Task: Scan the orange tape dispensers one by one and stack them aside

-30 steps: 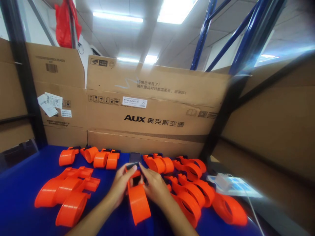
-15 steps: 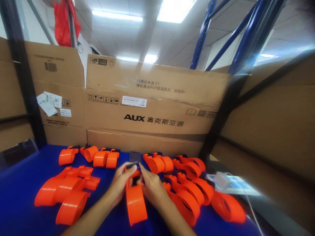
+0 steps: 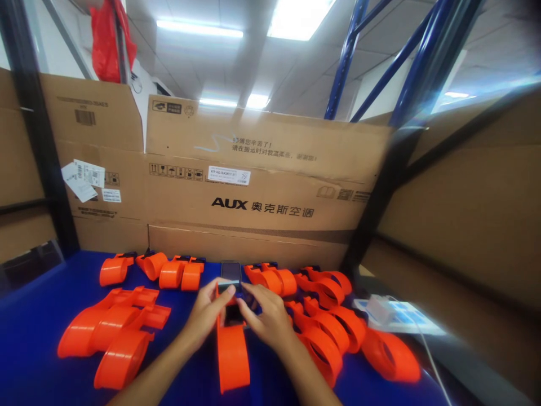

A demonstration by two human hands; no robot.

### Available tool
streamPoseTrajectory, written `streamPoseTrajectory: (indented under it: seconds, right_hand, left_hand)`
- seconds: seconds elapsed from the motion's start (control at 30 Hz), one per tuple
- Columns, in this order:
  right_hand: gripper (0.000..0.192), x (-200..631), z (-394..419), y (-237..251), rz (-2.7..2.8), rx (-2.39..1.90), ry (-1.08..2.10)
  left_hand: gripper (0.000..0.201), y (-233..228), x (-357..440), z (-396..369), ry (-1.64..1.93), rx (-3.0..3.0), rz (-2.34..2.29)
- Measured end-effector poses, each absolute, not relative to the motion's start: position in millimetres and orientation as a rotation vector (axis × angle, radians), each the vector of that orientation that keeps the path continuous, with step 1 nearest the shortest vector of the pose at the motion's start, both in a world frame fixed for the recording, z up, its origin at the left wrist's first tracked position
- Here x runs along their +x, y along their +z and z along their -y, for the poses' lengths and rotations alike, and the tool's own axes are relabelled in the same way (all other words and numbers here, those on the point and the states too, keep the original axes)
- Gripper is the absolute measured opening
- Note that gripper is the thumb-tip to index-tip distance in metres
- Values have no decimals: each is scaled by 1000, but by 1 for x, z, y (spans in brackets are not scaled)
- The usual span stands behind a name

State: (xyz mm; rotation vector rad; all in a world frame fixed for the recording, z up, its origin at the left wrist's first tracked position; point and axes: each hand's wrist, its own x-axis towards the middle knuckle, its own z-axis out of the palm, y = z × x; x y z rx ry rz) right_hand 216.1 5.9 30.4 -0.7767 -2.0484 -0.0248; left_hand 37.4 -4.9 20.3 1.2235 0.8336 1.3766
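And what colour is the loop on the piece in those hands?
The loop is bright orange, best seen in the head view.

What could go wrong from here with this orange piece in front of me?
The orange piece could slip or twist, as its ring sticks out well beyond the left hand's grip. The right forearm might nudge the orange rings beside it. The phone just beyond the hands could perhaps get bumped.
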Motion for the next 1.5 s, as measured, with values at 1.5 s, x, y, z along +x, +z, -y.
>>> streamPoseTrajectory:
  seconds: [1.5]
  right_hand:
    - [3, 223, -9, 21, 2058, -1717, -102]
  left_hand:
    - [49, 11, 37, -4, 1342, 1115, -928]
